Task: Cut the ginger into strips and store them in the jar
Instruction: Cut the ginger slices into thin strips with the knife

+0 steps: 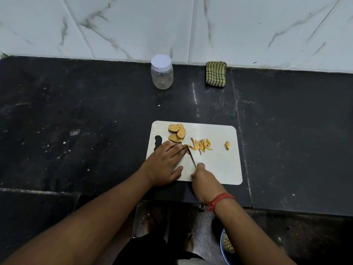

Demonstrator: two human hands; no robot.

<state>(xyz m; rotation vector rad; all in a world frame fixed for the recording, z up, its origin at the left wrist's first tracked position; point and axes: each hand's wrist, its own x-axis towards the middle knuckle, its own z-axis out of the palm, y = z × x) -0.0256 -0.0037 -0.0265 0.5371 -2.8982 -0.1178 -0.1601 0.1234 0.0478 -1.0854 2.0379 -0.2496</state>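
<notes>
Tabletop [76, 121] of dark stone spreads wide to every side of the hands, with plenty of free room left and right. White cutting board [219, 165] lies under both hands, its near edge close to the tabletop's front lip. Beyond the hands, by the wall, stands the jar [162, 72], lid on and seemingly empty, with a folded cloth [215, 74] beside it. Left hand [164, 163] lies flat, fingers extended, pressing down at the blade; what it pins is hidden. Right hand [202, 178] grips the knife [191, 155]. Uncut ginger slices [176, 133] wait just past the left fingertips; a small pile of strips [202, 145] lies right of the blade. Roughly a third seems cut; nothing is stored yet.
</notes>
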